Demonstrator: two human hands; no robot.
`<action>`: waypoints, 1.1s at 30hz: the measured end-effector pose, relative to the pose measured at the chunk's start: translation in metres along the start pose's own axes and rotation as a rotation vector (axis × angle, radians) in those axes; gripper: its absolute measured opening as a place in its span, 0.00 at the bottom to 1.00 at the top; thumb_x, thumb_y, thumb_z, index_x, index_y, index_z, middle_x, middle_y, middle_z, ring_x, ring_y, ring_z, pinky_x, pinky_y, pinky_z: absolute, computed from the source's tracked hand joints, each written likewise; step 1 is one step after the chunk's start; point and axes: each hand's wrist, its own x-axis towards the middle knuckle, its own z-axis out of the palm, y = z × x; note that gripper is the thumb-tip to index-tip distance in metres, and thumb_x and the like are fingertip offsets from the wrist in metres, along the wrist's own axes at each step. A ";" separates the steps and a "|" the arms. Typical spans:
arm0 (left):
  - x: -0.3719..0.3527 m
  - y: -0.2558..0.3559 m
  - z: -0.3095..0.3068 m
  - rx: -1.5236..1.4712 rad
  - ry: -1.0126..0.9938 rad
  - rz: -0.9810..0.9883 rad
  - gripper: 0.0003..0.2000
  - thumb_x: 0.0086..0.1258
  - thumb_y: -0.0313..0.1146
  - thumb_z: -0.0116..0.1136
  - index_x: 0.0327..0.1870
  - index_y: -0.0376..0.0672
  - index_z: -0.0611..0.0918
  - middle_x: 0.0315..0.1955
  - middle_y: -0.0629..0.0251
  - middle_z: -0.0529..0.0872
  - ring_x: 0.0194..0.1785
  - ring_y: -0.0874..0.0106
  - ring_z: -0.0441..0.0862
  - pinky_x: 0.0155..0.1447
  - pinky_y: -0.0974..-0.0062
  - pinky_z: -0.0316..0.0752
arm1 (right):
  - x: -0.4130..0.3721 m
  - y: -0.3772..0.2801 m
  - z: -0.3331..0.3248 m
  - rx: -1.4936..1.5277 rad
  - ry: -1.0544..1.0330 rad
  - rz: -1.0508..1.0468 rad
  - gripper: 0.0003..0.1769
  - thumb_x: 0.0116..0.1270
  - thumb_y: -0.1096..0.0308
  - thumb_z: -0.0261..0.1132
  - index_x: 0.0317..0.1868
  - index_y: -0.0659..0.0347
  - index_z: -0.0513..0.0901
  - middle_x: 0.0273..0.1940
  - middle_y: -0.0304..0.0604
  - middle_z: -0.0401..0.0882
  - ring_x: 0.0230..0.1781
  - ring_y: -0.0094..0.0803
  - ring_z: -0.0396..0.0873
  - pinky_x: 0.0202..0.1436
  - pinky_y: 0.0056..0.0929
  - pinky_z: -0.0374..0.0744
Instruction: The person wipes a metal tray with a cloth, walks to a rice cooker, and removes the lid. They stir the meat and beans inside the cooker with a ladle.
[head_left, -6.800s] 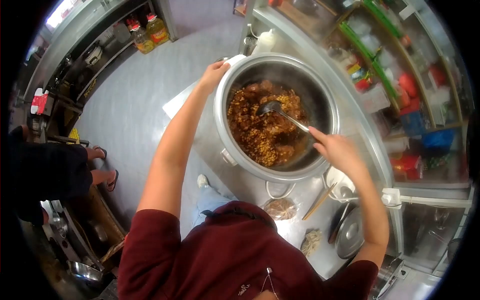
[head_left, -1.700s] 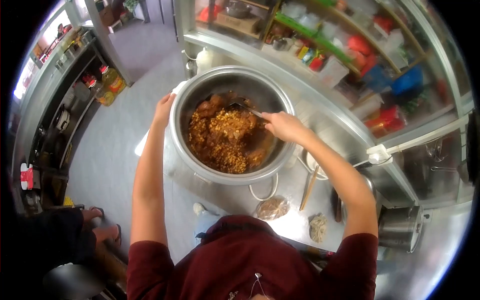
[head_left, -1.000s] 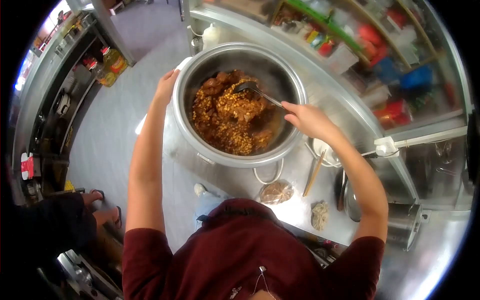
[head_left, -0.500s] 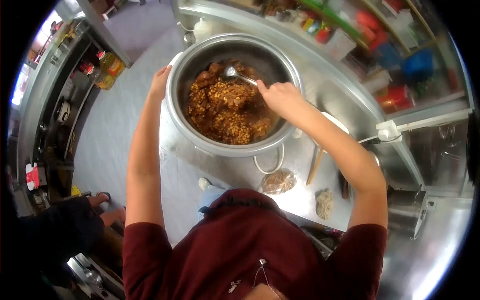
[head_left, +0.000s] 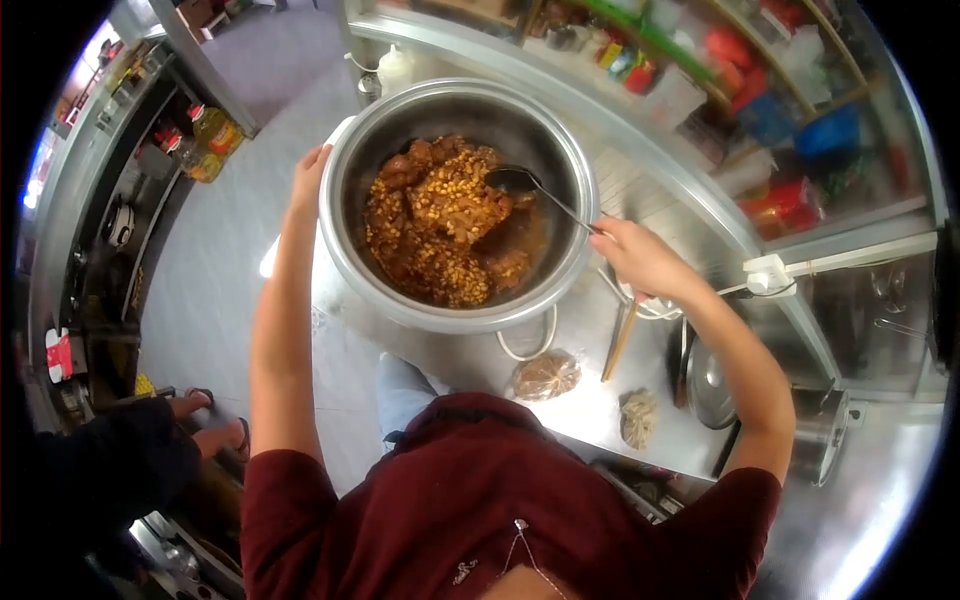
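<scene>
Ladle (head_left: 512,180) in right hand (head_left: 643,262), head within the pot (head_left: 460,318)

Kitchen, cooking pot (head_left: 450,320), oil bottles (head_left: 215,130)

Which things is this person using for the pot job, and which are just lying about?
Being used:
- big metal pot, with the left hand at its side
- long spoon, held in the right hand
- brown food with yellow bits, inside the pot

Seem to be just lying about:
- plastic bag
- crumpled pale cloth
- wooden sticks
</scene>
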 end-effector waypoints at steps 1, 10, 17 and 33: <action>0.002 -0.001 -0.001 -0.001 0.000 0.002 0.21 0.68 0.42 0.50 0.52 0.32 0.75 0.41 0.59 0.81 0.42 0.74 0.77 0.47 0.77 0.72 | 0.002 -0.005 0.005 -0.004 -0.010 0.022 0.16 0.70 0.61 0.47 0.43 0.67 0.70 0.17 0.44 0.70 0.09 0.32 0.70 0.13 0.30 0.71; -0.012 0.016 0.003 -0.072 -0.022 -0.013 0.20 0.68 0.40 0.52 0.54 0.33 0.74 0.40 0.64 0.80 0.44 0.77 0.74 0.48 0.79 0.69 | 0.033 -0.047 0.050 -0.309 0.170 -0.043 0.13 0.69 0.61 0.48 0.43 0.64 0.69 0.23 0.57 0.76 0.26 0.56 0.75 0.33 0.49 0.71; -0.008 0.011 -0.001 -0.180 -0.093 -0.025 0.19 0.68 0.37 0.52 0.54 0.33 0.74 0.36 0.67 0.80 0.37 0.80 0.74 0.42 0.82 0.71 | 0.071 -0.083 0.078 -0.411 0.228 -0.064 0.15 0.69 0.60 0.48 0.44 0.64 0.69 0.21 0.58 0.76 0.25 0.55 0.77 0.32 0.47 0.76; -0.011 0.017 -0.002 -0.039 -0.035 0.021 0.18 0.68 0.39 0.52 0.52 0.34 0.75 0.34 0.67 0.81 0.37 0.80 0.75 0.42 0.83 0.70 | 0.082 -0.043 0.022 -0.476 0.309 -0.255 0.12 0.60 0.65 0.57 0.44 0.58 0.73 0.25 0.49 0.77 0.32 0.43 0.78 0.33 0.38 0.75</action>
